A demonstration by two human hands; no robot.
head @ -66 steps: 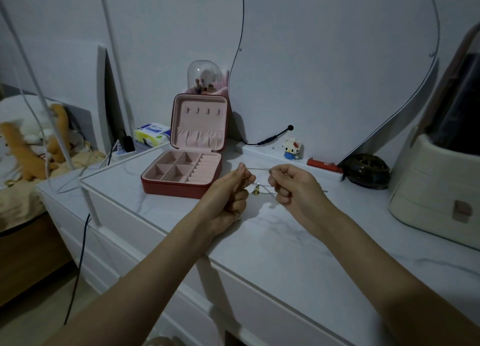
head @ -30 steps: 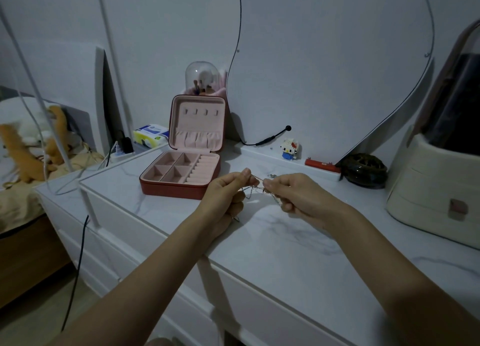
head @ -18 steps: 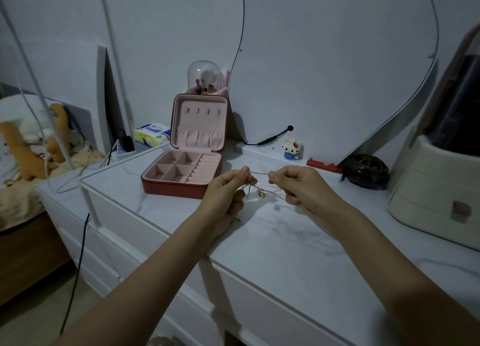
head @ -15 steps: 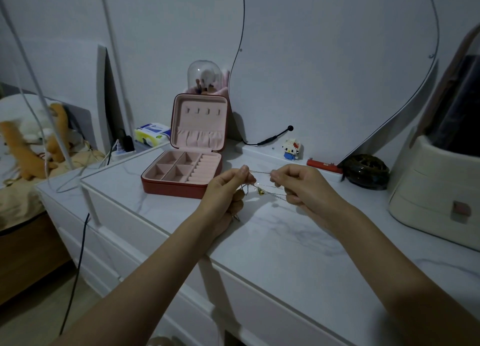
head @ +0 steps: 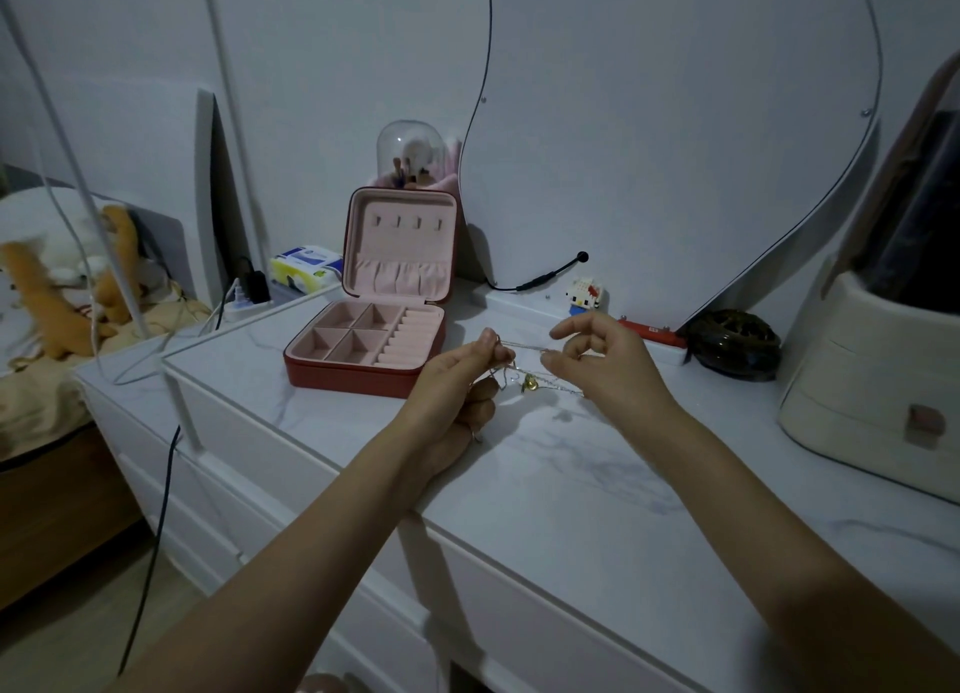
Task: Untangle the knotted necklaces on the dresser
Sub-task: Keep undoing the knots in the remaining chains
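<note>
Thin tangled necklaces [head: 524, 375] hang in the air between both hands, just above the white marble dresser top [head: 561, 463]. A small gold pendant [head: 530, 382] dangles from the tangle. My left hand [head: 462, 385] pinches the chains between thumb and forefinger at their left end. My right hand [head: 597, 359] pinches one strand at its right end with its forefinger lifted; a taut strand runs between the two hands. Part of the chain trails under my right hand.
An open red jewellery box [head: 374, 323] with pink compartments stands left of my hands. Behind are a small toy figure [head: 584, 296], a red bar [head: 652, 332], a dark round object [head: 735, 343] and a cream drawer unit [head: 872, 375] at the right. A mirror leans on the wall.
My hands have drawn slightly apart, stretching a strand between them. My right forefinger has lifted away from the pinch. The pendant hangs a little lower.
</note>
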